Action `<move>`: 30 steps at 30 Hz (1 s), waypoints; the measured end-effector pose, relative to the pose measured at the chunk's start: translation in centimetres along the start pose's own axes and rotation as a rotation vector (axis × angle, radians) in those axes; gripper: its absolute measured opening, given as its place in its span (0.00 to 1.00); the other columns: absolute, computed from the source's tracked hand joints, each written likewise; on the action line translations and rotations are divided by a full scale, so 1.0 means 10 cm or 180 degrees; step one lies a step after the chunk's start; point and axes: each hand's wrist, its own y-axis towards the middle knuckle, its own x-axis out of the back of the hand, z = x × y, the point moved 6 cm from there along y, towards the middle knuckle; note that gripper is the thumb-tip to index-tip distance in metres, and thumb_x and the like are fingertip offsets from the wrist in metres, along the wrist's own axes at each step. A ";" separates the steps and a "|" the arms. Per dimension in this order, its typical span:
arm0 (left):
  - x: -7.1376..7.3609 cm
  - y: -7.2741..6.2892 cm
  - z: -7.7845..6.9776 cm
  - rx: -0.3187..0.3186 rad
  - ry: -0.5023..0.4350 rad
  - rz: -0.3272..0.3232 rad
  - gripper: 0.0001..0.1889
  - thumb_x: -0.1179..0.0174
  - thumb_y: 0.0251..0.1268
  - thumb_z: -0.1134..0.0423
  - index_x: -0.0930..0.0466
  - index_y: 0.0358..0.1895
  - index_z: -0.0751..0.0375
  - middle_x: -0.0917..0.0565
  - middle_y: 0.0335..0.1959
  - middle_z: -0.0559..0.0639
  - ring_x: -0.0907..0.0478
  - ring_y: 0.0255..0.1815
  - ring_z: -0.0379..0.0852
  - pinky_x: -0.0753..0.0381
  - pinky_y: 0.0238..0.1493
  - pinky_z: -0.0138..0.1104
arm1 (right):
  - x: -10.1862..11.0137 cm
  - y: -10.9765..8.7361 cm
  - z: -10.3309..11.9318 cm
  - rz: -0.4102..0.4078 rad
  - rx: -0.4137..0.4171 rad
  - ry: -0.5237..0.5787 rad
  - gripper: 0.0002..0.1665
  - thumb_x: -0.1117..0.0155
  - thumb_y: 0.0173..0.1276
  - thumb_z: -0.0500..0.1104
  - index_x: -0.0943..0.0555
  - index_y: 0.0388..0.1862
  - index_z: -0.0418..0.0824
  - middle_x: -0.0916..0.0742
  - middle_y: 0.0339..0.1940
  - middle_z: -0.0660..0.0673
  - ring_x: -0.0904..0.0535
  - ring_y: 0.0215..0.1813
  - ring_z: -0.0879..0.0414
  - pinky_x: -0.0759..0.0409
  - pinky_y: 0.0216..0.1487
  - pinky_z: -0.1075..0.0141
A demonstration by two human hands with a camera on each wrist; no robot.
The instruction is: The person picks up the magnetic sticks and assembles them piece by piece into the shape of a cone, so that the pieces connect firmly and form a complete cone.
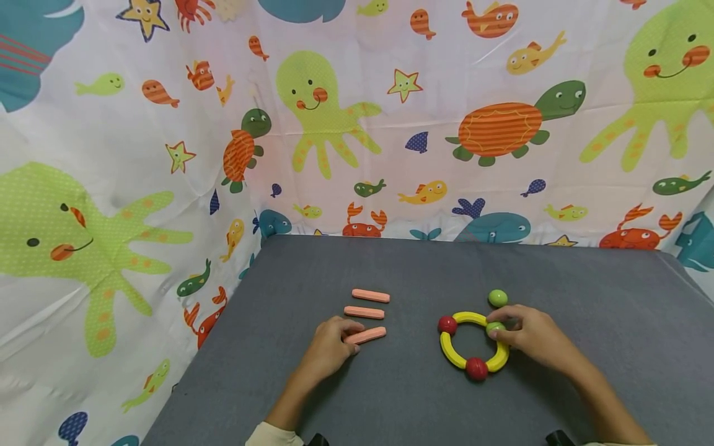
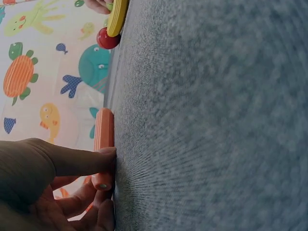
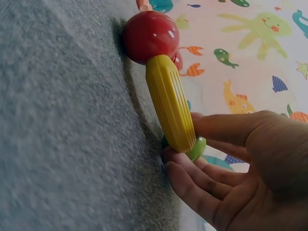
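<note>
My left hand point(image 1: 328, 348) pinches the near end of a salmon-pink ridged stick point(image 1: 369, 336) between thumb and fingers, low over the table. Two matching sticks, a middle one point(image 1: 364, 312) and a far one point(image 1: 370, 295), lie beyond it. My right hand point(image 1: 532, 334) grips a green ball point(image 1: 494, 328) at the right side of a ring. That ring joins curved yellow pieces point(image 1: 453, 352) with a red ball point(image 1: 447, 324) at the left and another red ball point(image 1: 476, 369) at the front. In the right wrist view, a yellow piece point(image 3: 169, 101) partly hides the gripped green ball point(image 3: 197, 148).
A loose green ball point(image 1: 498, 298) sits just beyond my right hand. Everything lies on a grey cloth-covered table point(image 1: 424, 272). A white curtain point(image 1: 346, 204) printed with sea animals hangs along the table's back and left edges.
</note>
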 end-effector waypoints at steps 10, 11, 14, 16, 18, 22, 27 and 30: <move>-0.02 0.01 -0.05 -0.0001 0.0010 0.0012 0.13 0.28 0.68 0.70 0.10 0.53 0.61 0.12 0.41 0.50 0.19 0.39 0.43 0.19 0.41 0.37 | 0.01 -0.03 -0.06 0.0447 -0.0263 0.0485 0.23 0.27 0.70 0.45 0.15 0.61 0.38 0.12 0.52 0.40 0.15 0.39 0.51 0.16 0.38 0.60; -0.02 0.01 -0.06 -0.0014 -0.0002 -0.0001 0.13 0.28 0.68 0.69 0.11 0.54 0.60 0.12 0.42 0.50 0.18 0.40 0.43 0.18 0.41 0.38 | 0.01 -0.03 -0.06 0.0465 -0.0248 0.0516 0.23 0.27 0.70 0.44 0.16 0.61 0.37 0.12 0.53 0.39 0.14 0.39 0.51 0.15 0.39 0.60; -0.03 0.02 -0.11 -0.0026 -0.0056 -0.0052 0.14 0.27 0.67 0.67 0.12 0.54 0.58 0.12 0.42 0.48 0.16 0.42 0.43 0.17 0.45 0.38 | 0.02 -0.03 -0.07 0.0468 -0.0209 0.0578 0.23 0.28 0.71 0.43 0.16 0.62 0.36 0.13 0.57 0.37 0.13 0.41 0.51 0.14 0.40 0.61; -0.04 0.04 -0.14 -0.0032 -0.0120 -0.0097 0.14 0.26 0.65 0.68 0.13 0.53 0.58 0.12 0.43 0.47 0.15 0.43 0.44 0.17 0.46 0.38 | 0.03 -0.03 -0.07 0.0454 -0.0200 0.0604 0.23 0.28 0.72 0.43 0.16 0.61 0.34 0.13 0.57 0.36 0.13 0.41 0.51 0.13 0.40 0.61; -0.06 0.06 -0.16 -0.0050 -0.0194 -0.0143 0.15 0.25 0.65 0.68 0.13 0.54 0.58 0.12 0.44 0.47 0.15 0.45 0.44 0.16 0.48 0.38 | 0.04 -0.03 -0.07 0.0436 -0.0218 0.0636 0.23 0.28 0.72 0.43 0.16 0.61 0.33 0.13 0.57 0.35 0.12 0.42 0.52 0.13 0.41 0.62; -0.11 0.12 -0.21 -0.0161 -0.0283 -0.0234 0.19 0.25 0.65 0.68 0.14 0.58 0.59 0.11 0.46 0.49 0.13 0.46 0.44 0.14 0.49 0.37 | 0.04 -0.03 -0.07 0.0403 -0.0254 0.0695 0.22 0.27 0.73 0.43 0.17 0.61 0.33 0.13 0.58 0.34 0.12 0.44 0.52 0.12 0.42 0.62; -0.18 0.19 -0.29 -0.0334 -0.0268 -0.0279 0.19 0.26 0.66 0.67 0.13 0.59 0.60 0.10 0.46 0.50 0.13 0.45 0.45 0.14 0.49 0.39 | 0.03 -0.02 -0.07 0.0367 -0.0313 0.0612 0.23 0.27 0.73 0.44 0.17 0.62 0.36 0.12 0.57 0.36 0.14 0.45 0.50 0.12 0.41 0.60; -0.22 0.23 -0.33 -0.0317 -0.0346 -0.0230 0.18 0.26 0.66 0.65 0.12 0.59 0.58 0.10 0.48 0.49 0.12 0.46 0.45 0.14 0.48 0.39 | 0.02 -0.01 -0.08 0.0358 -0.0308 0.0501 0.23 0.27 0.74 0.46 0.16 0.63 0.37 0.12 0.54 0.39 0.15 0.42 0.50 0.14 0.39 0.60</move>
